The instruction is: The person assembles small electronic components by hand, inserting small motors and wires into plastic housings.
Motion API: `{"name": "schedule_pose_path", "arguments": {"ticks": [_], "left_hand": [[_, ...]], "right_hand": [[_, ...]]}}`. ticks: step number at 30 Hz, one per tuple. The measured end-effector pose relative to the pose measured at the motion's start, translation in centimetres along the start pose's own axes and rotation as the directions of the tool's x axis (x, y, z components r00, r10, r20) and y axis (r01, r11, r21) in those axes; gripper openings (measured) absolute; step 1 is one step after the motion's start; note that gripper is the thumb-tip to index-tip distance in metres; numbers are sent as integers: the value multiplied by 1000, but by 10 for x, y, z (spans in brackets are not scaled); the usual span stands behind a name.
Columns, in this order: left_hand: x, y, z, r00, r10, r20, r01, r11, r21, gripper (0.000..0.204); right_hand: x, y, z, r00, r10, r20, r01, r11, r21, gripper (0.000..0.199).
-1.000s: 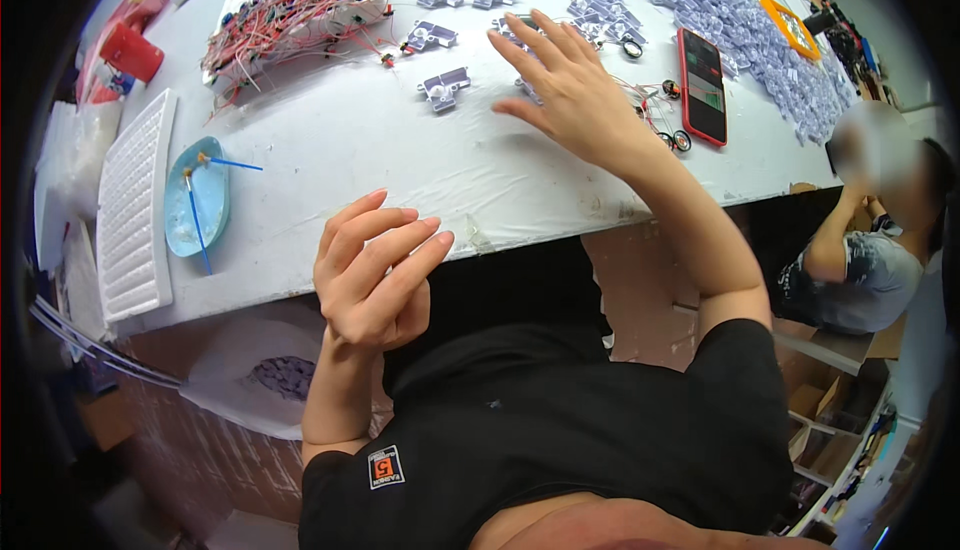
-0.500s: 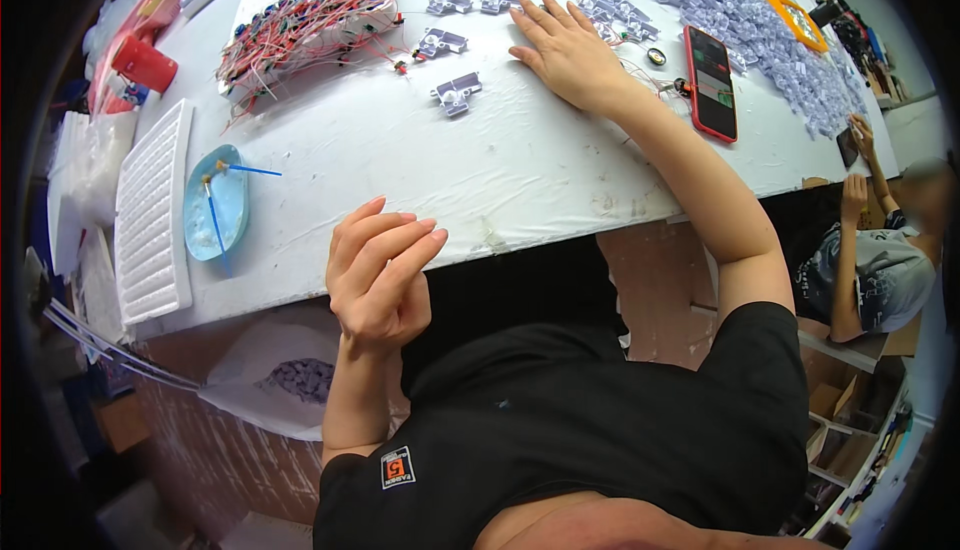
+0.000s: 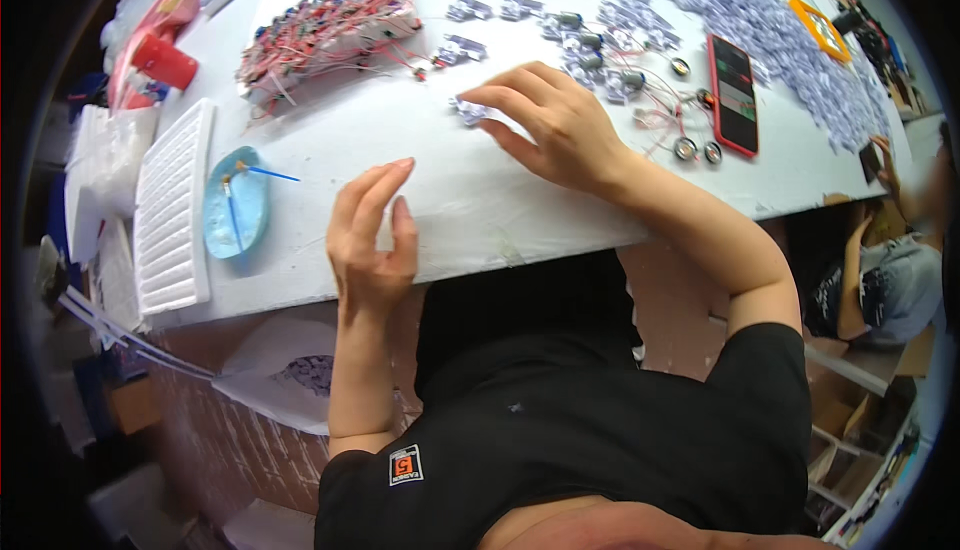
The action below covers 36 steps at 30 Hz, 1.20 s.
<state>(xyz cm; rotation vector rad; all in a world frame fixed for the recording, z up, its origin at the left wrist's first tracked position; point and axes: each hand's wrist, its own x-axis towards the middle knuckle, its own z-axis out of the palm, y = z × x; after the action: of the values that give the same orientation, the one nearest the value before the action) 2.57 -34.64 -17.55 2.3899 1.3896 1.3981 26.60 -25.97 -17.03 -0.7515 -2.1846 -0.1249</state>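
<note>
My right hand [image 3: 560, 132] reaches over the white table, its thumb and forefinger closed around the edges of a small clear plastic housing [image 3: 467, 111]. The housing rests on or just above the tabletop; fingers hide part of it. My left hand [image 3: 370, 235] is raised near the table's front edge, empty, with thumb and fingers apart. Beyond the right hand lie several similar clear housings [image 3: 470, 10], some with small cylindrical motors [image 3: 592, 41] in or on them. Round metal-rimmed parts [image 3: 685, 149] on thin wires sit right of that hand.
A foam block bears a tangle of wired parts [image 3: 320, 45] at the back left. Left of me are a blue dish [image 3: 258, 212] with two brushes, a ribbed white tray [image 3: 172, 220] and a red cup [image 3: 165, 61]. At right lie a red-cased phone [image 3: 733, 95] and a large housing pile [image 3: 800, 70].
My right hand has come leftward and nearer, from the cluster of parts to the single housing, uncovering motors and wires. My left hand's thumb and fingers have spread apart. The view has shifted slightly.
</note>
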Motion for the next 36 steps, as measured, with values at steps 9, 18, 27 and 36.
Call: {"name": "schedule_pose_path", "arguments": {"ticks": [9,18,27,36], "left_hand": [[3,-4,9,986,-131,105,127,991,38,46],[7,-3,8,994,-61,87,58,998,35,43],[71,3,-68,998,24,58,-27,998,55,36],[228,-103,-11,963,-154,222,163,986,-23,29]], "right_hand": [[-11,27,7,990,134,54,-135,991,22,33],[-13,8,1,984,19,175,-33,996,78,32],[-14,7,-2,997,28,68,-39,984,172,37],[-10,-1,10,996,-85,42,73,972,222,38]]}}
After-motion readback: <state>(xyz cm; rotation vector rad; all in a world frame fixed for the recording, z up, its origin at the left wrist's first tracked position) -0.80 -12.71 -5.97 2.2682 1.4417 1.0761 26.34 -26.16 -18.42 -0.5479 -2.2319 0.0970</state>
